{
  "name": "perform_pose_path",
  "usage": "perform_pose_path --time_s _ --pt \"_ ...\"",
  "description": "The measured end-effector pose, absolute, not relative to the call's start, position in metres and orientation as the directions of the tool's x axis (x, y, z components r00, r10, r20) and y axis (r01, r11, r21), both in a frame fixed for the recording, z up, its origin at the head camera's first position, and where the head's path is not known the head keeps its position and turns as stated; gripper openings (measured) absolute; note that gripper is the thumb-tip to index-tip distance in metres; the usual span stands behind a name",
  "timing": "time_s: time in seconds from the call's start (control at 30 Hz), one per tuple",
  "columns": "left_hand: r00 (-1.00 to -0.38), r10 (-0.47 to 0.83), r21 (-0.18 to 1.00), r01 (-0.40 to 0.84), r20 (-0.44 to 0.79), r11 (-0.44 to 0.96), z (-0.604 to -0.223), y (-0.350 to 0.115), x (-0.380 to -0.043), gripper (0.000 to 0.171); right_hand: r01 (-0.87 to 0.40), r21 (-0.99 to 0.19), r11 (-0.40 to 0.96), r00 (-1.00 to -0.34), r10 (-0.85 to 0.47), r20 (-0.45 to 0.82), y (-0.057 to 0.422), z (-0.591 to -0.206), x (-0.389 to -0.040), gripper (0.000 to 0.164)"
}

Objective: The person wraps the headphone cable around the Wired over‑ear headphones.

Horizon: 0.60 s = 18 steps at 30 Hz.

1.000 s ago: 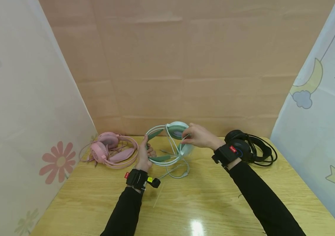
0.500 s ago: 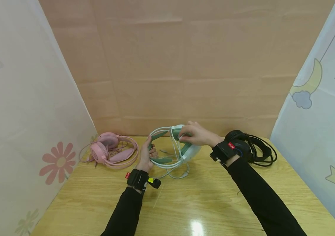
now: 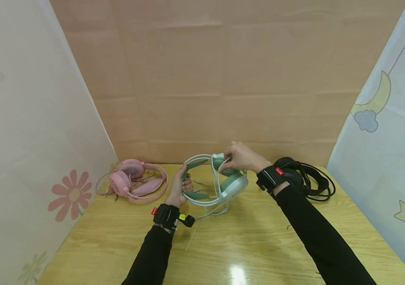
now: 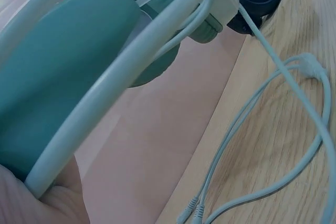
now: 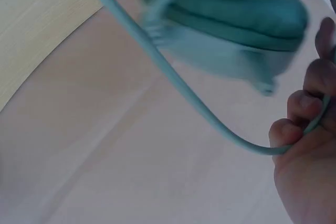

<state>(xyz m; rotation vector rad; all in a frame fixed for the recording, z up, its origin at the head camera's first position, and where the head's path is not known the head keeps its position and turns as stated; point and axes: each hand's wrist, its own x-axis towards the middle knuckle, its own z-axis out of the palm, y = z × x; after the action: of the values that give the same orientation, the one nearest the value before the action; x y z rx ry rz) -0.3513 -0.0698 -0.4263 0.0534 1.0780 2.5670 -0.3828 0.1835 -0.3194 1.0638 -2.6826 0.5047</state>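
My left hand (image 3: 179,188) grips a pair of mint-green headphones (image 3: 236,186) by the headband, holding them above the table at the middle. Both ear cups point to the right. In the left wrist view the pale band tube (image 4: 113,74) runs beside a darker green head pad (image 4: 63,51). With curled fingers, my right hand (image 3: 243,156) pinches the headphone cable (image 5: 194,100) near the far ear cup. That cable is looped around the headphones. Its remaining length, with a splitter (image 4: 311,66) and two plugs (image 4: 191,211), lies on the wood below.
Pink headphones (image 3: 120,183) lie at the left on the wooden table (image 3: 259,237). At the right are black headphones (image 3: 286,162) with a coiled cable, partly behind my right wrist. A brown paper wall (image 3: 174,79) stands at the back, with printed white panels on both sides.
The mint-green headphones have shifted right and turned, so the near ear cup shows more. My right hand has moved slightly right and up with the cable. My left hand shifted a little right.
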Motion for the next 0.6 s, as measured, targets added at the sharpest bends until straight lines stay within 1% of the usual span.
perform_pose_path --time_s 0.1,0.2,0.23,0.33,0.5,0.57,0.6 --pt "-0.932 0.348 0.691 -0.32 -0.105 -0.648 -0.4267 -0.0712 -0.3511 0.042 -0.669 -0.217 0.711 -0.738 -0.6 0.309 0.1871 -0.3226 -0.3834 0.055" --pt "-0.93 0.353 0.673 -0.328 -0.106 -0.663 -0.4278 -0.0724 -0.3504 0.042 -0.633 -0.183 0.753 -0.763 -0.567 0.309 0.1894 -0.3254 -0.3831 0.066" --pt "-0.93 0.352 0.67 -0.328 -0.105 -0.666 -0.4282 -0.0726 -0.3502 0.042 -0.624 -0.174 0.762 -0.769 -0.559 0.31 0.1899 -0.3259 -0.383 0.067" --pt "-0.928 0.361 0.679 -0.322 -0.089 -0.66 -0.4289 -0.0715 -0.3504 0.042 -0.614 -0.144 0.776 -0.771 -0.55 0.323 0.19 -0.3252 -0.3837 0.061" --pt "-0.909 0.413 0.736 -0.319 -0.059 -0.597 -0.4295 -0.0665 -0.3518 0.041 -0.638 -0.242 0.731 -0.764 -0.562 0.318 0.19 -0.3189 -0.3858 0.038" --pt "-0.906 0.419 0.751 -0.311 -0.05 -0.582 -0.4292 -0.0645 -0.3517 0.041 -0.648 -0.293 0.703 -0.761 -0.574 0.304 0.19 -0.3173 -0.3869 0.033" --pt "-0.907 0.418 0.753 -0.308 -0.048 -0.582 -0.429 -0.0636 -0.3516 0.041 -0.654 -0.297 0.695 -0.756 -0.583 0.298 0.19 -0.3172 -0.3877 0.031"
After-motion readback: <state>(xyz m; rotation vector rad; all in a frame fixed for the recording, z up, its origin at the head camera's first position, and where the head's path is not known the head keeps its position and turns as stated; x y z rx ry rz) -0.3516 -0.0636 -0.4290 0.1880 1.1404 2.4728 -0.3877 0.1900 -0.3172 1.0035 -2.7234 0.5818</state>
